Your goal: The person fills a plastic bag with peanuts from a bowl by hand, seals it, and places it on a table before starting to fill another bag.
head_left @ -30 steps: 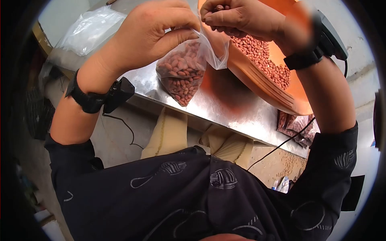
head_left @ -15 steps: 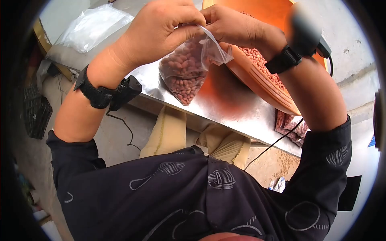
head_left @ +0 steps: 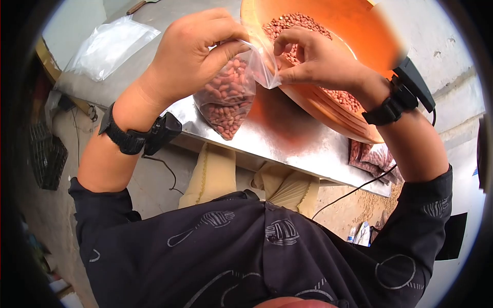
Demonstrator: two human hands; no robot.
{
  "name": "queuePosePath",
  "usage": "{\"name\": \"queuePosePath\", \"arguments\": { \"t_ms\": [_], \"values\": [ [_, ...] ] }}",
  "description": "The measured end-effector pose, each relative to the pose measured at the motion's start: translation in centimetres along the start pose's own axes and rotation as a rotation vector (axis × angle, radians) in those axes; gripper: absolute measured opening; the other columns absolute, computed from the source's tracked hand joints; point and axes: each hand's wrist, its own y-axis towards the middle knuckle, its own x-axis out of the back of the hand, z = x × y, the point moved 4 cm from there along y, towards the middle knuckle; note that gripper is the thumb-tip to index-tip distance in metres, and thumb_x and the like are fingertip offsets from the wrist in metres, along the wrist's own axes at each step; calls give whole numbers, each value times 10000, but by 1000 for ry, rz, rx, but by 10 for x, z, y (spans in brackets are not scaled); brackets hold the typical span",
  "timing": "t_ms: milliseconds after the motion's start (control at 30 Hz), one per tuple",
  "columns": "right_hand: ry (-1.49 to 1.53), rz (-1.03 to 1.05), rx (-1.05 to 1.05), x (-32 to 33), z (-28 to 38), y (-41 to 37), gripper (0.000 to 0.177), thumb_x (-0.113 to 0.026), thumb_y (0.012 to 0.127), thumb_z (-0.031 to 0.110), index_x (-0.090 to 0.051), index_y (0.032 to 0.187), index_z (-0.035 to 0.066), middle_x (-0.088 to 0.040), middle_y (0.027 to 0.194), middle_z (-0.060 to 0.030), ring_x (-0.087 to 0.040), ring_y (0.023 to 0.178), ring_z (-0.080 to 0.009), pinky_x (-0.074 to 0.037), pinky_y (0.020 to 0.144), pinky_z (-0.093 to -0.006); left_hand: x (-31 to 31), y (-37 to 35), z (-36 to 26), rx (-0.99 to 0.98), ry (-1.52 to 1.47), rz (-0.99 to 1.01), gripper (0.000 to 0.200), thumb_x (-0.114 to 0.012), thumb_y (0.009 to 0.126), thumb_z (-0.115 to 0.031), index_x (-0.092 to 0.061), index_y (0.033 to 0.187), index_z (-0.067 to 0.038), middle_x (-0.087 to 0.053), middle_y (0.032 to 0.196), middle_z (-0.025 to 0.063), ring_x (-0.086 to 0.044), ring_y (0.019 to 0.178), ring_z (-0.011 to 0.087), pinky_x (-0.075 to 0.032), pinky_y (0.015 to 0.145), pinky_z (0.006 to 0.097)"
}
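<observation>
A clear plastic bag (head_left: 228, 97), its lower part filled with reddish peanuts, hangs over the front of the shiny metal table. My left hand (head_left: 203, 46) pinches the bag's top edge between thumb and fingers. On the other side of the mouth, my right hand (head_left: 313, 59) has its thumb and curled fingers at the bag's loose edge; its index finger arches away from the thumb. The exact grip of the right fingertips is partly hidden. Just behind that hand stands an orange basin (head_left: 334, 120) with loose peanuts (head_left: 298, 23) in it.
Flat clear bags (head_left: 113, 46) lie at the table's far left, near a knife-like handle (head_left: 136, 7). Filled peanut bags (head_left: 375, 159) rest by the table's right front edge. A black cable (head_left: 349, 192) runs from my right wrist. A dark crate (head_left: 49, 159) is at left.
My hands have moved apart at the bag's mouth, the right one shifting right and down with its fingers opening somewhat. The bag has moved slightly left.
</observation>
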Motion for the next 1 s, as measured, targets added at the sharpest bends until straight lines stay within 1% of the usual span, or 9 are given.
{"name": "queuePosePath", "arguments": {
  "t_ms": [200,300,433,533,567,633,767,867,1000],
  "values": [
    [110,20,-146,-12,-1,10,281,-735,748,255,-700,930,43,-674,864,-158,-652,819,-293,-510,765,-357,-3,1,-5,58,-14,-14,73,-681,788,-53,-661,859,-49,-605,774,107,-578,680,294,-463,614,351],
    [32,16,-199,-3,1,7,159,-680,800,124,-670,916,16,-589,703,-38,-558,685,-138,-470,683,-301,-2,2,-9,48,-16,12,85,-675,791,-21,-656,872,-34,-610,799,97,-586,688,255,-471,621,320],
    [-111,-52,-104,7,-5,6,169,-631,831,110,-681,959,12,-663,793,-54,-593,712,-105,-482,669,-256,3,1,-12,-14,5,50,109,-661,797,43,-639,896,4,-610,833,82,-590,694,188,-475,628,263],
    [251,-124,12,26,-9,25,286,-676,849,197,-654,1042,-12,-664,866,-52,-622,783,-130,-519,702,-250,6,1,-11,-6,25,82,116,-662,794,51,-641,898,4,-611,838,82,-596,703,191,-477,634,263],
    [101,-71,10,36,26,28,267,-603,824,60,-646,1070,-33,-666,815,-120,-634,775,-174,-517,711,-286,7,1,-11,-4,30,98,118,-663,794,53,-641,899,4,-612,840,82,-598,705,191,-478,636,263],
    [37,45,3,45,44,31,305,-620,828,93,-634,1103,-39,-663,803,-130,-630,754,-173,-512,695,-298,7,3,-11,17,48,104,98,-679,786,2,-650,876,-26,-620,830,87,-600,707,242,-479,634,305],
    [164,41,-238,51,8,31,238,-624,832,84,-646,1035,-38,-636,757,-70,-585,679,-118,-485,599,-260,15,0,-12,19,70,105,95,-683,777,-8,-656,863,-39,-622,819,82,-600,697,256,-476,620,318],
    [94,198,-425,37,-80,19,438,-743,801,200,-600,1167,8,-658,936,-74,-629,797,-142,-552,676,-293,21,-5,-16,16,69,136,111,-680,767,11,-659,865,-36,-622,816,75,-598,685,245,-472,602,308],
    [-26,645,-814,7,-142,-24,650,-766,780,187,-456,1330,30,-658,1016,-140,-660,844,-239,-594,652,-384,26,-9,-17,47,40,157,136,-680,746,39,-658,865,-25,-613,810,76,-579,665,210,-456,576,284]
  ]
}}
